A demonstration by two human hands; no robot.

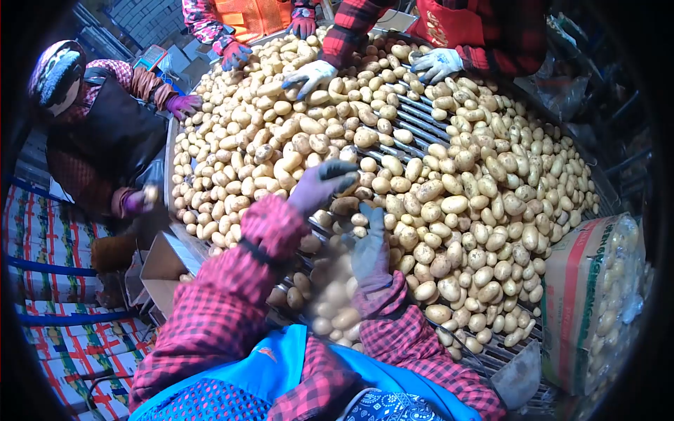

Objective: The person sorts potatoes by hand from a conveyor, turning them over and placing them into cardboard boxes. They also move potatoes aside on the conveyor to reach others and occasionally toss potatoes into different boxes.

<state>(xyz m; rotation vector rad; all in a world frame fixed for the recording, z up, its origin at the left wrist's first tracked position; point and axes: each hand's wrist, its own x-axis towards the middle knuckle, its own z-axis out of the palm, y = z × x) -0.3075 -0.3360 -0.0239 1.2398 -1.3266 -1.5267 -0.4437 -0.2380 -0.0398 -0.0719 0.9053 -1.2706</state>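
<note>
Potatoes (449,203) lie heaped over a slatted metal table (418,119). My left hand (325,186), in a purple and grey glove, is over the middle of the heap with its fingers stretched to the right. Just below and to its right is my right hand (370,245), also gloved, its fingers pointing up the table among the potatoes. Neither hand shows a potato in its grip. Between my forearms, potatoes (335,302) are blurred by motion near the table's front edge.
Gloved hands of co-workers touch the heap at the far side (312,76) and far left (184,105). A person at left holds a potato (150,193). A bag of potatoes (590,302) stands at right, an open carton (165,270) at left, beside stacked printed boxes (56,281).
</note>
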